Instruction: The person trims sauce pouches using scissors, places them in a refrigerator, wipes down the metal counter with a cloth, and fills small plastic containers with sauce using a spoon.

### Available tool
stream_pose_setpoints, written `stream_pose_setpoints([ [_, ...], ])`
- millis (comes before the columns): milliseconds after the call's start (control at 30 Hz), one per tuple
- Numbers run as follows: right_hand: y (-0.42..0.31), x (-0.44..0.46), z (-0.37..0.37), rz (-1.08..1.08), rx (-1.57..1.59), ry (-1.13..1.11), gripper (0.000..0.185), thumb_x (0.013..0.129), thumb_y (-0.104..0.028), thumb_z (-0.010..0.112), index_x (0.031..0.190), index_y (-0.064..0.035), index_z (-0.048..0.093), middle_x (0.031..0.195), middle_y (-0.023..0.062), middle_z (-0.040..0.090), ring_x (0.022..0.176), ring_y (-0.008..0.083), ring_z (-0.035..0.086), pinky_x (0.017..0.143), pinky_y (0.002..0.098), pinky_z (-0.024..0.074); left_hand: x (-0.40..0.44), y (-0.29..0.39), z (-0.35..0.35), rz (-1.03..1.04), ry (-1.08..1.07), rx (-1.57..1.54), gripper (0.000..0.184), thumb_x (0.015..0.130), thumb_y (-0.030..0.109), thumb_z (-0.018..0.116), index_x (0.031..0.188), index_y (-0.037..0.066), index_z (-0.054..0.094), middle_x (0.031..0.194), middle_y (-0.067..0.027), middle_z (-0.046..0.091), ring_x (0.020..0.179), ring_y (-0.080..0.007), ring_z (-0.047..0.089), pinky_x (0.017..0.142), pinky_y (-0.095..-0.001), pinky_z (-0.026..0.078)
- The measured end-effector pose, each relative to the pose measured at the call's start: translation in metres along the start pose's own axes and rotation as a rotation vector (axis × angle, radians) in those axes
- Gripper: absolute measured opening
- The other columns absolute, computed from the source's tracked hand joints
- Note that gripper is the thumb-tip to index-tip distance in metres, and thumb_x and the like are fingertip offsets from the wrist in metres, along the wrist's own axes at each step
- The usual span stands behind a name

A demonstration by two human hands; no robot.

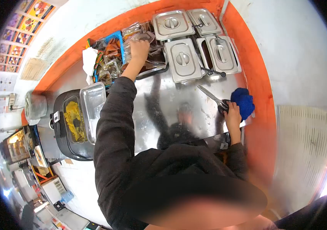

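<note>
My left hand reaches to the back of the steel counter, its fingers closed at a clear plastic packet on a heap of similar packets. The fingertips are partly hidden. Beneath the heap shows the rim of a metal tray. In my right hand, near the counter's right end, are the dark handles of a pair of scissors. Their blades point to the back left, lying close over the steel. A crumpled blue cloth sits right beside that hand.
Several lidded steel pans stand along the back, with dark handles sticking out. A blue basket of packets is left of my left hand. Further left are a tub of yellow food and a clear lid. An orange-banded wall bounds the counter.
</note>
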State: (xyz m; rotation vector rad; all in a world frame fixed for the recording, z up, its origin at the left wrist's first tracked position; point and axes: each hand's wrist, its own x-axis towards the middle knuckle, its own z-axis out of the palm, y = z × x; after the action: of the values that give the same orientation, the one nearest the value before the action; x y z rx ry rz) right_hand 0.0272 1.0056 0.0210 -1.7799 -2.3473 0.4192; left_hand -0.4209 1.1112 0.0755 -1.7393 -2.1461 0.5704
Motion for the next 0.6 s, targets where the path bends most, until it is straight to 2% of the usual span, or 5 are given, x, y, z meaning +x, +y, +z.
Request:
stream_pose_setpoints([
  [67,0.001,0.005,0.000,-0.007,-0.033,-0.026,0.043,0.069,-0.006,0.069,0.110,-0.0057,0.055,0.102,0.0103,0.054,0.096,0.0302,0.053,0.077,0.0398,0.0496,0.006,-0.007,0.011,0.064,0.155,0.013,0.013,0.085,0.015,0.055,0.094,0.015,0.064,0.085,-0.0025,0.069,0.080,-0.0220,0.068,0.081,-0.0471,0.046],
  [200,0.007,0.005,0.007,-0.044,-0.133,-0.049,0.042,0.069,-0.010,0.071,0.108,-0.0056,0.055,0.102,0.0096,0.054,0.097,0.0294,0.053,0.075,0.0384,0.0502,0.009,-0.060,-0.031,-0.076,0.329,-0.142,0.012,0.083,0.013,0.053,0.087,0.013,0.064,0.078,-0.0090,0.067,0.069,-0.0243,0.068,0.057,-0.0423,0.052],
  [367,0.007,0.006,0.002,-0.093,-0.046,0.001,0.037,0.071,-0.011,0.071,0.104,-0.0015,0.058,0.097,0.0126,0.055,0.095,0.0305,0.053,0.079,0.0400,0.0456,-0.034,-0.117,-0.149,-0.184,0.667,-0.355,0.013,0.085,0.020,0.052,0.090,0.012,0.061,0.070,-0.0183,0.064,0.066,-0.0388,0.063,0.057,-0.0483,0.051],
  [467,0.018,0.004,0.007,-0.116,0.118,-0.046,0.034,0.072,-0.014,0.071,0.101,0.0021,0.061,0.095,0.0151,0.059,0.093,0.0311,0.054,0.080,0.0389,0.0445,-0.050,-0.160,-0.205,-0.222,0.725,-0.305,0.023,0.087,0.027,0.054,0.102,0.015,0.065,0.082,-0.0190,0.064,0.074,-0.0406,0.062,0.066,-0.0485,0.050],
  [600,0.015,-0.001,-0.007,-0.023,0.419,-0.262,0.036,0.076,-0.020,0.069,0.100,0.0051,0.061,0.089,0.0184,0.064,0.082,0.0285,0.060,0.074,0.0353,0.0468,-0.110,-0.155,-0.307,-0.198,0.885,-0.406,0.015,0.081,0.011,0.056,0.087,0.005,0.069,0.080,-0.0186,0.067,0.072,-0.0248,0.065,0.070,-0.0400,0.048],
])
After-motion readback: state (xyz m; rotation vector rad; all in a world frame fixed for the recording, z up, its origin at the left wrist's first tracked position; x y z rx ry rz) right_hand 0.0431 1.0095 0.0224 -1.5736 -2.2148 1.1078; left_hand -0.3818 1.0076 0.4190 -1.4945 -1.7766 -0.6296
